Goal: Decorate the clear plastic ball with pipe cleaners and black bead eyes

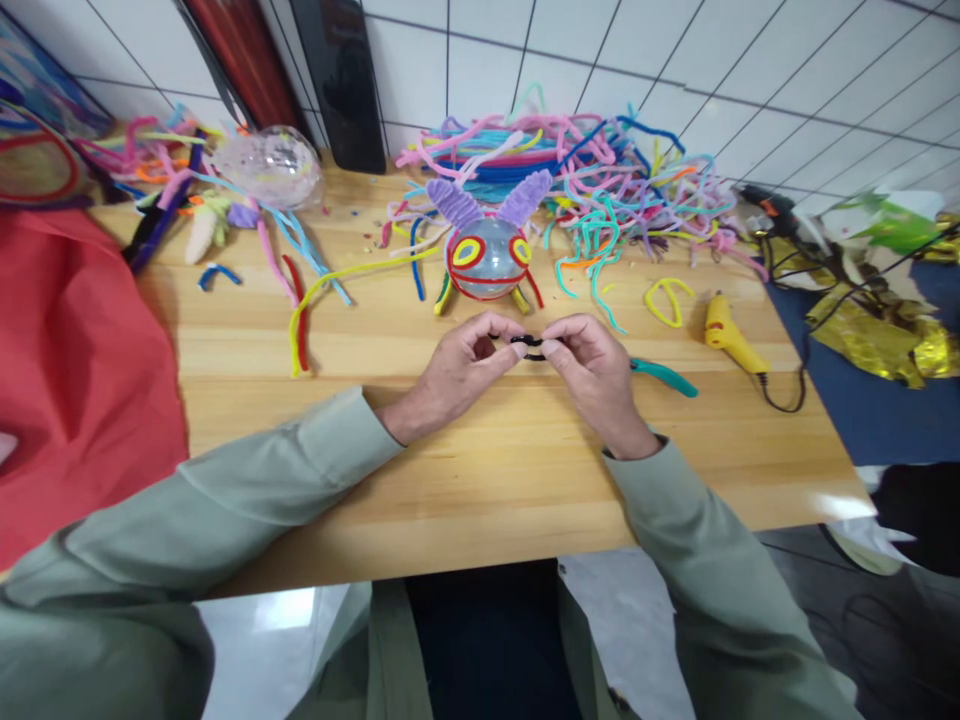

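Note:
My left hand (463,368) and my right hand (594,378) meet above the middle of the table. Between their pinched fingertips is a short, bent black pipe cleaner (532,350); parts of it are hidden by the fingers. Just beyond them stands a clear ball figure (489,262) with purple pipe-cleaner ears, red-and-yellow eye rings and a red band. A tool with a teal handle (666,377) lies beside my right hand, its other end covered by that hand.
A yellow glue gun (735,337) with a black cord lies at right, near a yellow pipe-cleaner loop (667,303). Several coloured pipe cleaners (510,150) are heaped along the wall. Red cloth (82,370) covers the left side; a clear crinkled ball (268,166) sits behind.

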`<state>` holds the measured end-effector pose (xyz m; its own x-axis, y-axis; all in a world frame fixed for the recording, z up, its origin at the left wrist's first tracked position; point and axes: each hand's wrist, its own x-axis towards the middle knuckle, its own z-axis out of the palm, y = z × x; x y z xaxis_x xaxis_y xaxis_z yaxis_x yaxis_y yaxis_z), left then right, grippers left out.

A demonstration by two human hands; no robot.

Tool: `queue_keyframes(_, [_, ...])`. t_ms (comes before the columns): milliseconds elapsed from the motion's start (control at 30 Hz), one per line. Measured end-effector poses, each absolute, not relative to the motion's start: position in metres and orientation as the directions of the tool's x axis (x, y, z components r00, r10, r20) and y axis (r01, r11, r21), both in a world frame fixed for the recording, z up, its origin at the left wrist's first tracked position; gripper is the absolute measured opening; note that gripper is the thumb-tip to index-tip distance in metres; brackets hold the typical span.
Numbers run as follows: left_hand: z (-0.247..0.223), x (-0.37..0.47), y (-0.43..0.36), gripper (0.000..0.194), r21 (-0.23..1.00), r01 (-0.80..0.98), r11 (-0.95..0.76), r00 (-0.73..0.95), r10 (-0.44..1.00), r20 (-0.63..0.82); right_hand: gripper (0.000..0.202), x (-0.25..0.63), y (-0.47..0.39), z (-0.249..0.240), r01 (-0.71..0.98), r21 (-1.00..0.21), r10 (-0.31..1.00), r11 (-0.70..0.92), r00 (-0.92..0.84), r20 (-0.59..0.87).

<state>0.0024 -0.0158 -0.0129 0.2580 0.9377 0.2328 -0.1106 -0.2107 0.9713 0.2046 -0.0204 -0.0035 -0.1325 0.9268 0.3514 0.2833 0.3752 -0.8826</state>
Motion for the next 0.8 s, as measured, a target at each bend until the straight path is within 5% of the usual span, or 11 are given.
queue_keyframes(267, [-0.013, 0.002, -0.021, 0.019, 0.952, 0.048, -0.304, 0.192, 0.938, 0.290, 0.011, 0.202, -0.022, -0.001, 0.276, -0.910, 0.951, 0.309, -0.091, 0.296])
queue_keyframes(600, [-0.005, 0.004, -0.027, 0.021, 0.949, -0.096, -0.299, 0.156, 0.937, 0.311, 0.033, 0.196, -0.023, -0.005, 0.062, -0.993, 0.988, 0.095, -0.130, 0.087])
queue_keyframes(800, [-0.009, 0.004, -0.023, 0.026, 0.960, -0.127, -0.249, 0.185, 0.945, 0.269, 0.025, 0.195, -0.024, -0.011, 0.083, -0.984, 0.984, 0.158, -0.099, 0.149])
